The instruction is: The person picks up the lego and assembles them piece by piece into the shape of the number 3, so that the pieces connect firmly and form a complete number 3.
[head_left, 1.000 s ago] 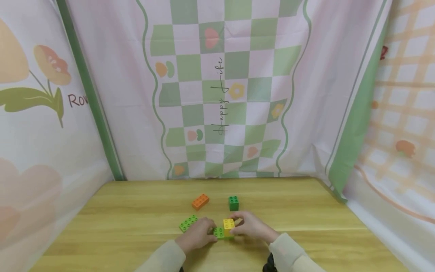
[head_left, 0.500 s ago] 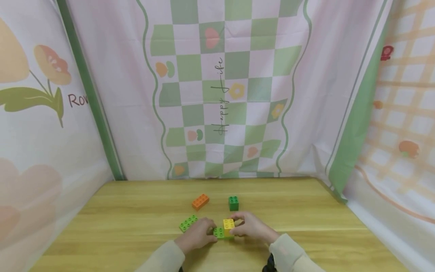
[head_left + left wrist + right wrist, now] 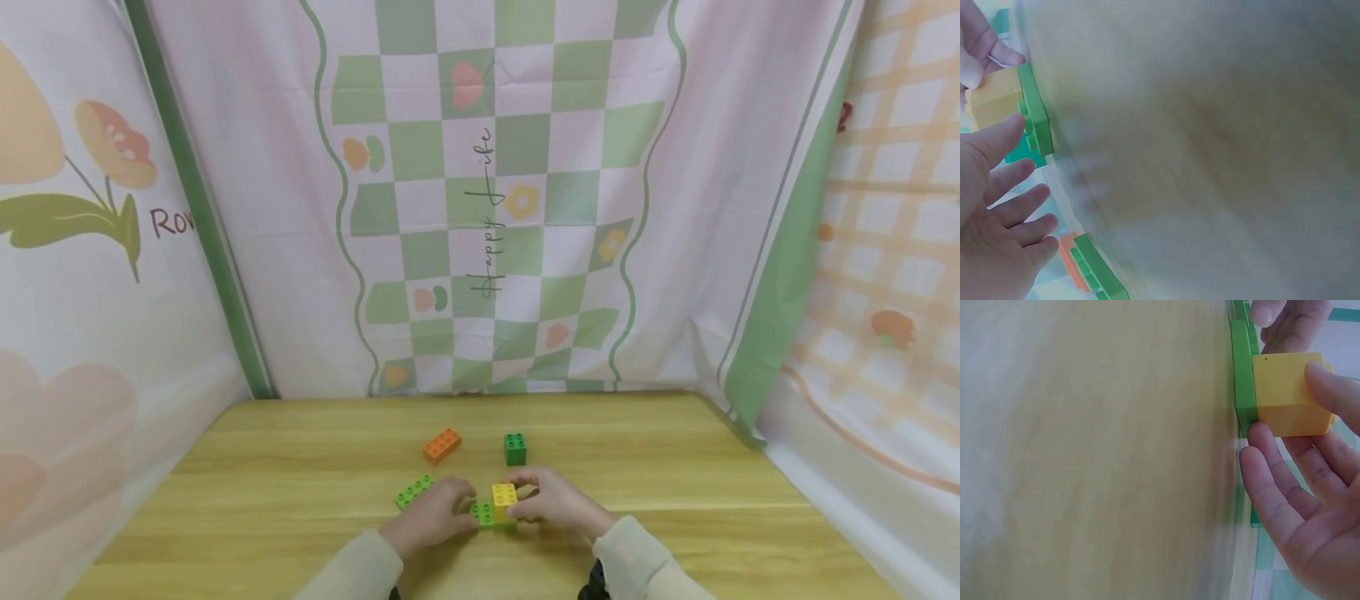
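A yellow building block (image 3: 505, 497) sits on the right half of a flat light green studded brick (image 3: 482, 515), which lies on the table. My right hand (image 3: 555, 502) pinches the yellow block, thumb on the near side and fingers behind it, as the right wrist view shows. At the green brick's left end is my left hand (image 3: 431, 517), its fingers spread and loosely bent. In the left wrist view, the left thumb (image 3: 1007, 134) overlaps the green brick's studs, while the other fingers stand off from it.
Another flat light green brick (image 3: 412, 492) lies left of the left hand, partly covered by it. Farther back on the wooden table (image 3: 315, 467) are an orange brick (image 3: 442, 446) and a dark green block (image 3: 515, 449). Patterned curtains (image 3: 300, 350) hang around the table.
My left hand has shifted slightly left, away from the green brick's end. The right hand and the yellow block have not visibly moved.
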A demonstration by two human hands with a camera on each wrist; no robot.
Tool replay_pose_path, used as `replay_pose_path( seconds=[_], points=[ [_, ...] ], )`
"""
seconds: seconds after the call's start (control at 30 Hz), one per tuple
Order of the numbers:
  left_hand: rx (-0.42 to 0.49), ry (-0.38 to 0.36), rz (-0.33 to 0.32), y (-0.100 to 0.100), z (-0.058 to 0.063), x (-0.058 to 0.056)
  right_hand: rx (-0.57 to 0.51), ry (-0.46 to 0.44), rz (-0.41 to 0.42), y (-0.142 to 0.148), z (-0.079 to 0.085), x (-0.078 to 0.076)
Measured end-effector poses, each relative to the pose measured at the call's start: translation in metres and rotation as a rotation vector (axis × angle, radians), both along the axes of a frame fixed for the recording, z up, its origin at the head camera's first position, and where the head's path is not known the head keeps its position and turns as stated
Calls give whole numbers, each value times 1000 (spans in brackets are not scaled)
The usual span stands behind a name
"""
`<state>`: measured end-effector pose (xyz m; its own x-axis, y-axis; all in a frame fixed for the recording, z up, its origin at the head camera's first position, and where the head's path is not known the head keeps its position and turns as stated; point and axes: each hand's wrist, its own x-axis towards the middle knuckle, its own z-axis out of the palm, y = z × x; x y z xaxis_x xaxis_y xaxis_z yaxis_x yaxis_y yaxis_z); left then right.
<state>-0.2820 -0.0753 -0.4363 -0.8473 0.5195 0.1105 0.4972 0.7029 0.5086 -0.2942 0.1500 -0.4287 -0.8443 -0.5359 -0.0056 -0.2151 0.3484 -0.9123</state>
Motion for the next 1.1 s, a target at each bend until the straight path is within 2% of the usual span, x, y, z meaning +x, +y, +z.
replay_pose_path(
  seconds=[0.47,0.63,1.1],
  points=[
    [40,60,6,-8,0,-3,1,-25,-15,0,2,1],
    [69,94,22,-11,-1,-4,5,-41,-17,0,2,0],
    [97,116,80,-26,-2,-7,12,-102,-49,1,0,0]
  ],
)
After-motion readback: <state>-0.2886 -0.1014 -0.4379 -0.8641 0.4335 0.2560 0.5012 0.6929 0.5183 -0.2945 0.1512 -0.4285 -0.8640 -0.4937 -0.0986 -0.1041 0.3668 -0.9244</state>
